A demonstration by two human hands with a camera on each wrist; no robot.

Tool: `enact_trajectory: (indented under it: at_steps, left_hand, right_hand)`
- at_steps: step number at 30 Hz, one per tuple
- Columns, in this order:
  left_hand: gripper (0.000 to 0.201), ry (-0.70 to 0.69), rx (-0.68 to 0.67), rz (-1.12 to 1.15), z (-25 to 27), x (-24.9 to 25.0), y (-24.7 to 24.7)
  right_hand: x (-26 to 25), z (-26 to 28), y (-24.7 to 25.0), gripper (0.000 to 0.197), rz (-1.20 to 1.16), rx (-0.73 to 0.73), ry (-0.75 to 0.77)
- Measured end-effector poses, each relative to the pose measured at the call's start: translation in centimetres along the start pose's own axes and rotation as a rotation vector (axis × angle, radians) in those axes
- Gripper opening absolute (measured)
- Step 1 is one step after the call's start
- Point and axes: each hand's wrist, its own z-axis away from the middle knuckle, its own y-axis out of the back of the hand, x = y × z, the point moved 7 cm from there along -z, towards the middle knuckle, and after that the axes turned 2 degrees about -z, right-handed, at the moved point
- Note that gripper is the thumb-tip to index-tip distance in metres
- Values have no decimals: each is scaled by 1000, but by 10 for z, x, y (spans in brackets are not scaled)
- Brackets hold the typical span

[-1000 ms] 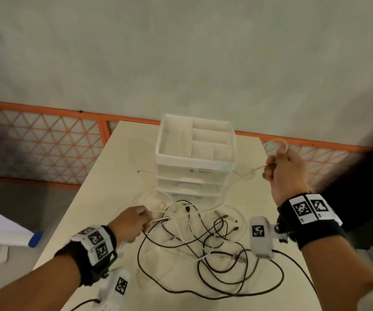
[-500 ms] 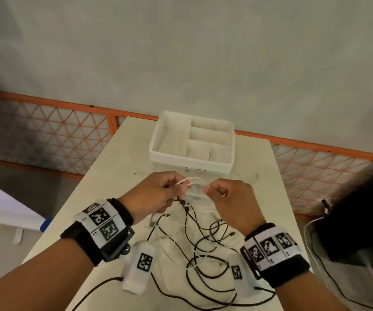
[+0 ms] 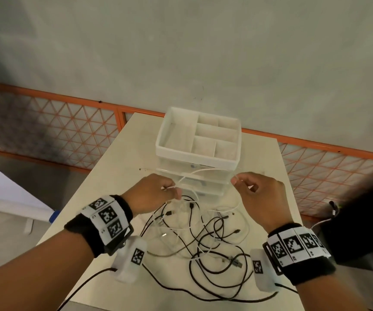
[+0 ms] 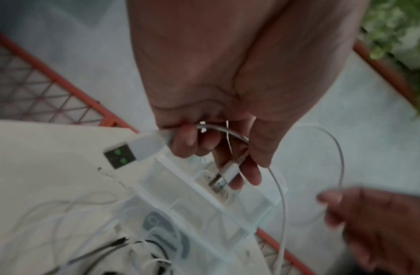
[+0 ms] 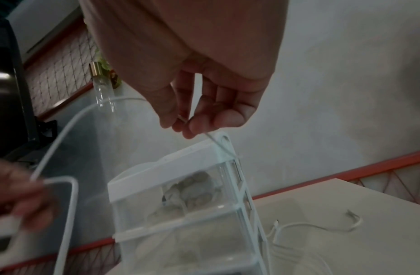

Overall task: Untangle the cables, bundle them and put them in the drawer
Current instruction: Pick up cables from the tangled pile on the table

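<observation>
A thin white cable (image 3: 200,172) runs between both hands in front of the clear drawer unit (image 3: 197,158). My left hand (image 3: 156,194) grips it with curled fingers; the left wrist view shows its USB plug (image 4: 131,150) sticking out past the fingers and a second connector (image 4: 225,174) held in the same hand. My right hand (image 3: 257,194) pinches the cable (image 5: 63,134) between thumb and fingertips (image 5: 180,124), a short way right of the left hand. A tangle of black and white cables (image 3: 205,239) lies on the table below the hands.
The drawer unit has a white divided tray (image 3: 181,151) on top and stands at the far middle of the cream table (image 3: 95,221). An orange mesh fence (image 3: 53,129) runs behind the table. Wrist-camera leads trail off the table's near edge.
One second ago my hands were wide apart with the white cable stretched. They came together in front of the drawer unit and have now drawn slightly apart, the cable looping between them.
</observation>
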Motion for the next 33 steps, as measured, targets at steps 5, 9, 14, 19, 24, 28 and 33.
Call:
enact_trajectory:
  at_steps: [5, 9, 14, 19, 24, 28, 33]
  left_hand:
    - [12, -9, -143, 326, 2, 14, -7]
    - [15, 2, -194, 476, 2, 13, -18]
    - [26, 2, -211, 598, 3, 13, -20]
    - [18, -29, -221, 551, 7, 22, -19]
    - [29, -205, -146, 383, 14, 45, -7]
    - [29, -180, -155, 295, 20, 35, 12]
    - [24, 65, -385, -197, 25, -33, -28]
  right_hand:
    - [17, 12, -21, 10, 26, -237, -73]
    - [22, 17, -25, 13, 48, -250, -119]
    - [15, 26, -29, 7, 12, -321, -124]
    - [-13, 32, -31, 50, -118, -401, -72]
    - [-30, 40, -58, 9, -59, -559, -70]
    - [41, 43, -65, 15, 242, -728, -345]
    - [63, 9, -14, 29, 140, -96, -226]
